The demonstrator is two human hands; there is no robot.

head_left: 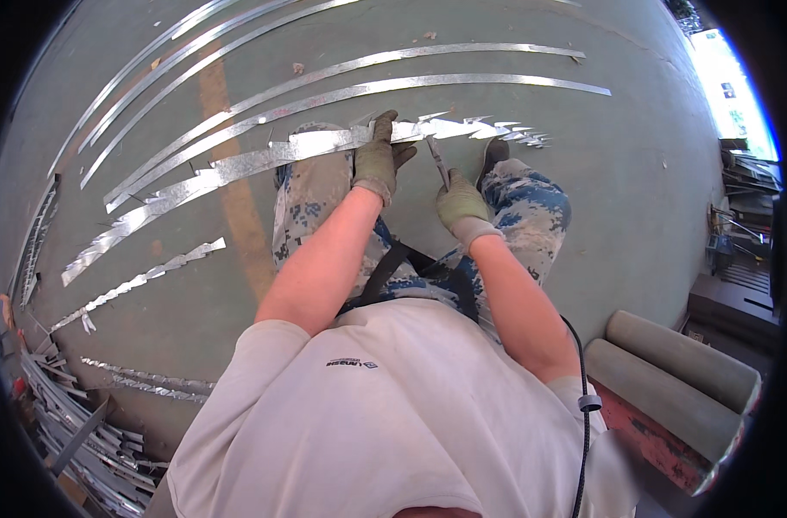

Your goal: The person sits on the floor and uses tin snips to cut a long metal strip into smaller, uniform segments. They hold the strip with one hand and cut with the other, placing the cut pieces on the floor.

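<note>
In the head view, the gloved left hand point(377, 161) is closed on a jagged metal strip point(314, 143) at upper centre; the gloved right hand point(462, 205), wrapped round a hand tool point(439, 162), has its tip at the strip's lower edge. Flat strips point(428, 81) lie above on the floor point(618, 190).

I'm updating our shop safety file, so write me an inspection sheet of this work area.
Surface: green floor with a worn yellow-orange stripe.
Work items: notched metal strip, jagged toward its right end; hand tool, exact type unclear.
Clutter: long flat strips beyond; a shorter jagged strip at left; heaped metal pieces at lower left.
Hands: both gloved; left hand has its fingers around the notched metal strip, right hand grips the hand tool.
Cables: black cable along the wearer's right side.
Surroundings: two thick rolls at lower right; bright opening at upper right.
</note>
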